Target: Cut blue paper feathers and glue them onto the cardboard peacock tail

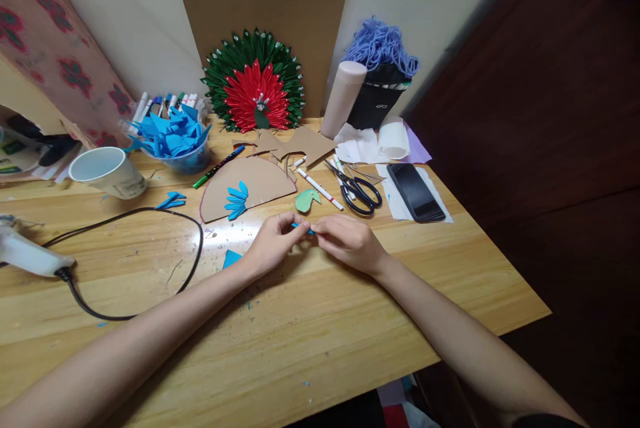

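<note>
Between the fingertips of my left hand (275,241) and my right hand (353,243) is a small blue piece of folded paper (303,229), pinched from both sides and partly hidden. Just beyond them lies a green bird-shaped cutout (307,200). A cardboard half-circle (267,183) rests farther left, with several blue folded petals (237,201) fanned out on it. Another blue paper piece (231,259) sticks out behind my left wrist. More folded blue strips (171,200) lie on the table to the left.
A glue gun (31,251) and its black cable (200,248) occupy the left side. Behind stand a paper cup (107,173), a tub of blue paper (173,138) and a red-green peacock fan (257,85). Scissors (357,191) and a phone (416,193) lie at right.
</note>
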`<control>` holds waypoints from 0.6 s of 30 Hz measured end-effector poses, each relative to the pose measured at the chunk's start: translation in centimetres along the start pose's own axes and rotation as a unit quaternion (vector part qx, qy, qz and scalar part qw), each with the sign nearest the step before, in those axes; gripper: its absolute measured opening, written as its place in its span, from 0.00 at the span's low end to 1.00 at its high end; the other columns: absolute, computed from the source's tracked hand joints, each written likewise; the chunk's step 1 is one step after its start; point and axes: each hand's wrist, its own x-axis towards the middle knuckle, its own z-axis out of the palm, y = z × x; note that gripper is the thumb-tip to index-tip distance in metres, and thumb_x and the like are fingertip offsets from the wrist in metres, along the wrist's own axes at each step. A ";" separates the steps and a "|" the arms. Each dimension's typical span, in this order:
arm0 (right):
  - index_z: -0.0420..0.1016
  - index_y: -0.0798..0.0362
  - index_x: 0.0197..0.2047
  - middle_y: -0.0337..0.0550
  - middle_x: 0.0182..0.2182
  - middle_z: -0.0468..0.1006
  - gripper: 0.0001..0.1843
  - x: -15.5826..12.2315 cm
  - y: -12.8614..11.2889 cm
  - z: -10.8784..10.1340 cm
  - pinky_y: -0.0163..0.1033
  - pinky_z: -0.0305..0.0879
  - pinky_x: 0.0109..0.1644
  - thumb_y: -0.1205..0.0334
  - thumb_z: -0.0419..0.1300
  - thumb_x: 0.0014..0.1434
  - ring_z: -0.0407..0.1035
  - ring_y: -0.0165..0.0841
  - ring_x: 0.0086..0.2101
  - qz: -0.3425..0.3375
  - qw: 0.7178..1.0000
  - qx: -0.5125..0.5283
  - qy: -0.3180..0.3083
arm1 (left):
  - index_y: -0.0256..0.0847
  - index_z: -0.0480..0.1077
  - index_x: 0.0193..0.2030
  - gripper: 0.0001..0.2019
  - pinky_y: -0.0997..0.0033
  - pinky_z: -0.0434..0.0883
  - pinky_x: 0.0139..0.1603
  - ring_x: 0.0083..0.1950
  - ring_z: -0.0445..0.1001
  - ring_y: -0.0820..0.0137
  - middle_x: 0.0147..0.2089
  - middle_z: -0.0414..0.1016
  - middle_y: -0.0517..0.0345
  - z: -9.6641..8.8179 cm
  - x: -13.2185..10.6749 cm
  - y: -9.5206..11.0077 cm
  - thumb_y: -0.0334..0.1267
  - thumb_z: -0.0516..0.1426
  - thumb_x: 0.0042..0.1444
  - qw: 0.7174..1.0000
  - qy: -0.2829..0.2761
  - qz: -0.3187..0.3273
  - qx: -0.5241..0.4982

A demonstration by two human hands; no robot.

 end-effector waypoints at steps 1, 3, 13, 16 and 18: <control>0.73 0.54 0.36 0.47 0.32 0.79 0.06 0.0 0.0 0.0 0.39 0.70 0.39 0.71 0.55 0.58 0.73 0.34 0.34 0.006 1.000 0.010 0.006 | 0.35 0.69 0.31 0.15 0.77 0.62 0.24 0.22 0.63 0.77 0.23 0.69 0.61 0.0 0.0 0.0 0.47 0.54 0.55 1.000 0.001 0.001 0.003; 0.73 0.54 0.37 0.46 0.33 0.79 0.06 0.1 -0.1 0.1 0.40 0.71 0.40 0.70 0.56 0.57 0.73 0.34 0.35 0.043 0.998 0.043 0.017 | 0.35 0.70 0.33 0.15 0.76 0.62 0.25 0.22 0.64 0.76 0.24 0.71 0.60 0.0 0.0 -0.2 0.46 0.54 0.56 1.000 0.008 0.006 0.013; 0.75 0.55 0.33 0.43 0.30 0.79 0.10 0.1 0.2 1.2 0.37 0.72 0.36 0.56 0.62 0.54 0.74 0.32 0.30 0.351 0.888 0.296 0.013 | 0.35 0.72 0.30 0.13 0.75 0.65 0.29 0.28 0.70 0.72 0.27 0.75 0.57 0.4 -0.1 -0.3 0.42 0.54 0.57 0.994 0.048 0.037 0.090; 0.75 0.56 0.32 0.43 0.28 0.78 0.10 0.1 0.4 1.1 0.36 0.71 0.34 0.56 0.63 0.53 0.74 0.31 0.29 0.359 0.881 0.309 0.006 | 0.35 0.73 0.29 0.13 0.75 0.65 0.31 0.30 0.71 0.72 0.29 0.76 0.56 0.5 -0.2 -0.2 0.40 0.52 0.58 0.992 0.048 0.051 0.107; 0.75 0.56 0.32 0.43 0.29 0.78 0.10 0.2 0.4 0.9 0.36 0.71 0.34 0.57 0.62 0.53 0.73 0.31 0.29 0.351 0.884 0.309 0.005 | 0.35 0.73 0.29 0.14 0.75 0.65 0.31 0.30 0.71 0.72 0.29 0.76 0.55 0.5 -0.3 -0.1 0.41 0.52 0.59 0.992 0.051 0.048 0.109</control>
